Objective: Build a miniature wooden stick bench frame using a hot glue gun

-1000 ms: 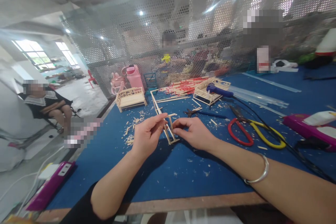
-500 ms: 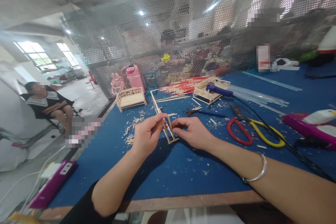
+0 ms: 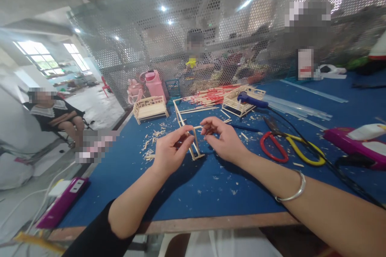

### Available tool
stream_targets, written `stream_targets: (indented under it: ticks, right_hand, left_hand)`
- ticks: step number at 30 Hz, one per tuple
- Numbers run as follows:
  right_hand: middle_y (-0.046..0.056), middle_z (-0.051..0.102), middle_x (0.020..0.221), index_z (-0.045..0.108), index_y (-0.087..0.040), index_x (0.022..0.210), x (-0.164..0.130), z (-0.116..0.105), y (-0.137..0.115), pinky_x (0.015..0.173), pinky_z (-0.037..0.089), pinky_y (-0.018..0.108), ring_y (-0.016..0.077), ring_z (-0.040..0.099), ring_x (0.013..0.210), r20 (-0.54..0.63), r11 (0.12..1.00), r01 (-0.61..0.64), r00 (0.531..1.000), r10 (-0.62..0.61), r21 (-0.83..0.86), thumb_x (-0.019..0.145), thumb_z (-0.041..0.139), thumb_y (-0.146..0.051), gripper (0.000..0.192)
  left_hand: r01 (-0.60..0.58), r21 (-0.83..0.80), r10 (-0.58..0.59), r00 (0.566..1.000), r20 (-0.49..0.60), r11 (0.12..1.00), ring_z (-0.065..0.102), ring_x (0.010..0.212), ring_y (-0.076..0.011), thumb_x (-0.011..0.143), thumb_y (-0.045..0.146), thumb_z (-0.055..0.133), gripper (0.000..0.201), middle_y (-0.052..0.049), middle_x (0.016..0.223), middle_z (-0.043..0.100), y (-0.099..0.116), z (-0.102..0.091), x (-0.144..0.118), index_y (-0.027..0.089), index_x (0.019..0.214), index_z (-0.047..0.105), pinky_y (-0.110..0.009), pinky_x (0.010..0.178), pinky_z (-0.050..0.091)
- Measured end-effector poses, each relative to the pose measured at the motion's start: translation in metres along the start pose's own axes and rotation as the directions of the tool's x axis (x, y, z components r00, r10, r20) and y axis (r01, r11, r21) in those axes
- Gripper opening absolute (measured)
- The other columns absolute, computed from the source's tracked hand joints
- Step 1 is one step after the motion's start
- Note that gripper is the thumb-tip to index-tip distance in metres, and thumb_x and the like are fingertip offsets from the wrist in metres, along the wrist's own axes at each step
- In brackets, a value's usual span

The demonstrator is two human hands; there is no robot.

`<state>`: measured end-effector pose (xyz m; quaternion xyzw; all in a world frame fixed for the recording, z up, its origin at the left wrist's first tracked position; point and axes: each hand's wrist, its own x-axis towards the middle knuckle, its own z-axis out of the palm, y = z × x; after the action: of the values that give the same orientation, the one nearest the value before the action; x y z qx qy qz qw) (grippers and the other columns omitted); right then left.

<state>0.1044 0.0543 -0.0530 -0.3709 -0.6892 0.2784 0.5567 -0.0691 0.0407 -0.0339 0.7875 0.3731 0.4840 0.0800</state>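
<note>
A small frame of pale wooden sticks stands on the blue table, its long part running away from me. My left hand pinches an upright at its near end between thumb and fingers. Close on the right, my right hand has curled fingers, with a gap between thumb and forefinger. Its fingertips are by the end of a short crosspiece that sticks out from the upright; whether they touch it I cannot tell. Behind the hands are a finished-looking miniature stick bench and another stick piece.
A blue glue gun rests against the second piece, its cord running right. Scissors with red and yellow handles, clear glue sticks and red-tipped sticks lie around. Wood scraps litter the table. A person sits at left.
My right hand has risen from the frame's lower corner to the level of the crosspiece, and its fingers have parted. My left hand keeps its pinch on the frame.
</note>
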Motion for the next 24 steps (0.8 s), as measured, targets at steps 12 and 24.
stream_targets:
  ticks: [12,24]
  right_hand:
    - [-0.003,0.056,0.062,0.058,-0.018,0.071,0.000,-0.003,0.002,0.059,0.041,0.023,0.0107,0.049,0.058,0.329,0.974,-0.153,0.923,0.202,-0.170,0.060,0.044,-0.006,0.022]
    - [-0.001,0.060,0.064,0.061,-0.017,0.070,0.005,-0.007,0.010,0.060,0.042,0.023,0.0115,0.052,0.060,0.388,0.961,-0.141,0.893,0.228,-0.239,0.059,0.045,-0.004,0.023]
  left_hand:
    - [0.117,-0.169,-0.109,0.993,0.053,0.979,0.065,0.065,-0.0117,0.078,0.024,0.060,0.068,-0.004,0.085,0.071,-0.002,0.003,-0.009,0.021,0.138,0.029,-0.019,0.053,0.051]
    - [0.197,0.164,-0.249,0.875,0.416,0.967,0.054,0.063,-0.0131,0.073,0.021,0.054,0.018,-0.001,0.077,0.063,0.003,-0.004,-0.012,0.017,0.089,0.061,-0.024,0.057,0.044]
